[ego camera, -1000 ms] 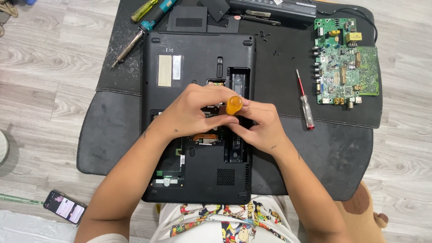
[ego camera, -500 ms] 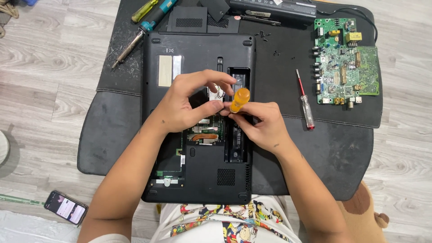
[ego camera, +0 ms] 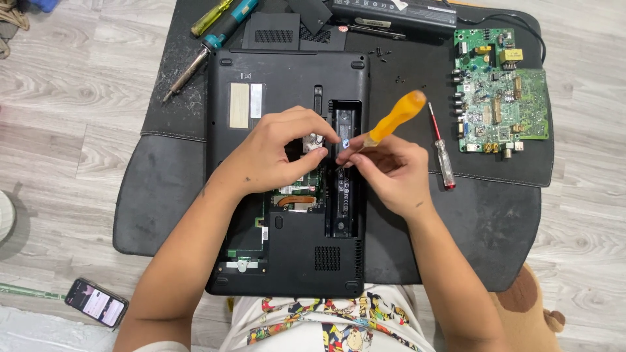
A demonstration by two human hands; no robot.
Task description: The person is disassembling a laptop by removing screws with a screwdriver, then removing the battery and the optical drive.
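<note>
black laptop [ego camera: 287,169], turned underside up with several covers off, lies on a dark worn mat [ego camera: 163,202] spread over the pale wood-plank floor [ego camera: 78,117], right in front of the person. nearest the camera, a patterned cloth with cartoon prints [ego camera: 326,326] covers the lap, a smartphone with a lit screen [ego camera: 96,302] lies on the floor to the left, and a brown plush toy [ego camera: 525,309] sits to the right.

over the middle of the laptop the left hand [ego camera: 274,156] has its fingers pinched together on a small silvery metal part [ego camera: 315,141] above the open bay, where a green board and a copper-coloured pipe show. the right hand [ego camera: 385,169] has its fingers clamped on an orange-handled screwdriver [ego camera: 394,117], the handle tilted up and to the right, the tip end down beside the long open slot; the tip itself is hidden by the fingers.

just right of that hand a slim red-and-clear screwdriver [ego camera: 440,146] lies on the mat. farther right rests a green circuit board [ego camera: 499,91]. at the far edge lie a soldering iron with a teal grip [ego camera: 208,42], a yellow-green handled screwdriver [ego camera: 210,16], loose black plastic covers [ego camera: 274,32] and a long black battery pack [ego camera: 391,13], with small dark screws [ego camera: 385,53] scattered near it.
</note>
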